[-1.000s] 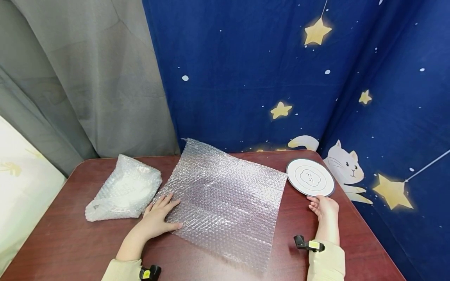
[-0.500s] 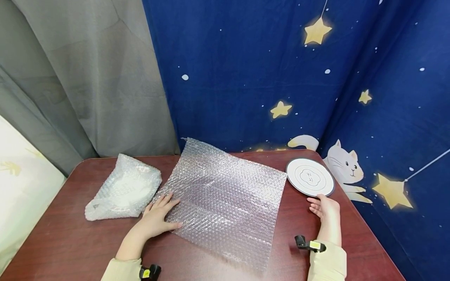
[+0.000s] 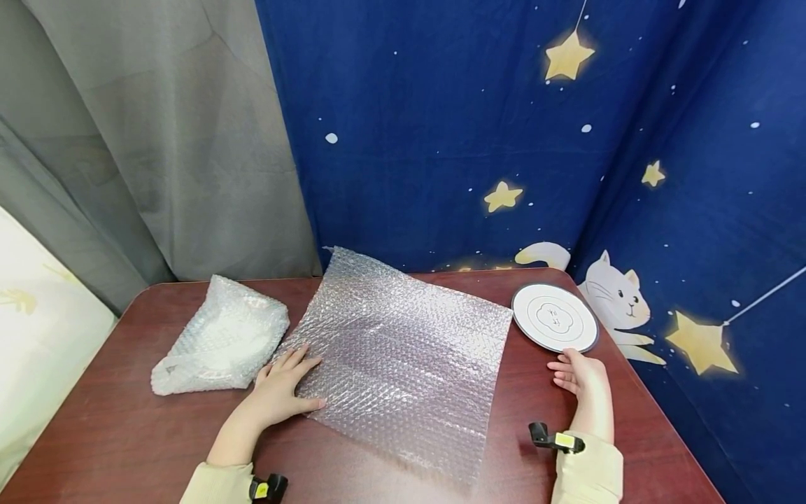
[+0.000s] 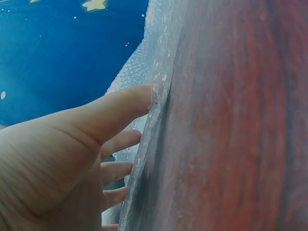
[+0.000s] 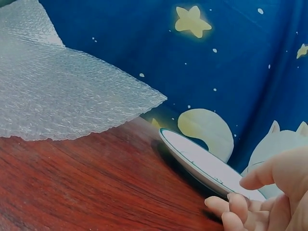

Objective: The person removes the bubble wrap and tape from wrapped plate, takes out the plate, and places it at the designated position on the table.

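A sheet of bubble wrap [image 3: 403, 357] lies spread across the middle of the table. My left hand [image 3: 281, 392] rests on its left edge with fingers spread. In the left wrist view, the thumb [image 4: 120, 106] lies along the edge of the sheet. A round white plate [image 3: 555, 316] with a dark rim and printed centre is at the far right, near the sheet's right corner. My right hand [image 3: 582, 374] is at the plate's near rim, fingers loosely bent. The right wrist view shows the thumb [image 5: 260, 178] at the rim and the other fingers lower; contact is unclear.
A bundle wrapped in bubble wrap [image 3: 227, 339] lies at the left of the reddish-brown table [image 3: 126, 434]. A grey curtain [image 3: 189, 140] and a blue star-patterned curtain [image 3: 428, 140] hang behind the table. Each wrist wears a black camera mount.
The right hand's fingers have loosened slightly at the plate's rim, and its forearm has shifted a little to the right. The left hand, sheet and plate stay in place.
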A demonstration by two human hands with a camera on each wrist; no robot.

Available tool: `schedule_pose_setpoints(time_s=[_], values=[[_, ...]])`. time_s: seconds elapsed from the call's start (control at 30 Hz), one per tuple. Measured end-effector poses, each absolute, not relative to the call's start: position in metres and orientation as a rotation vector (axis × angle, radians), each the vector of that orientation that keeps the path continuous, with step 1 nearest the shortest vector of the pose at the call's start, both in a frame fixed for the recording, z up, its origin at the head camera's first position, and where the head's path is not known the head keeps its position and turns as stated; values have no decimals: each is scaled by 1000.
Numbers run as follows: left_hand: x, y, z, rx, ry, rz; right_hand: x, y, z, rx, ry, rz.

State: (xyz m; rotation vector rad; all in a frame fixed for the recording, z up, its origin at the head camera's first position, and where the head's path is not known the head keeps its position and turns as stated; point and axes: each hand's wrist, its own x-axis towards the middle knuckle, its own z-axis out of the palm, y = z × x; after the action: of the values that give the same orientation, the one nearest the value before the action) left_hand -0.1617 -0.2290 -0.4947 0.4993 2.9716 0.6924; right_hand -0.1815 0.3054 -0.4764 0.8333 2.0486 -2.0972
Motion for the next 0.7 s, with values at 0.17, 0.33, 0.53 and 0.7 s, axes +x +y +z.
schedule_pose_setpoints(time_s=[0.17,0.33,0.53,0.7], values=[[-162,-229,-493,502,2979,680,-180,304,-472,798,2067,-2040],[-161,-228,-492,519,2995,681,-182,303,-470,779,2109,-1957],[-162,-227,-493,537,3028,705,-185,299,-463,742,2143,-1912],[-163,-227,-493,540,3040,706,-187,293,-457,707,2159,-1907]])
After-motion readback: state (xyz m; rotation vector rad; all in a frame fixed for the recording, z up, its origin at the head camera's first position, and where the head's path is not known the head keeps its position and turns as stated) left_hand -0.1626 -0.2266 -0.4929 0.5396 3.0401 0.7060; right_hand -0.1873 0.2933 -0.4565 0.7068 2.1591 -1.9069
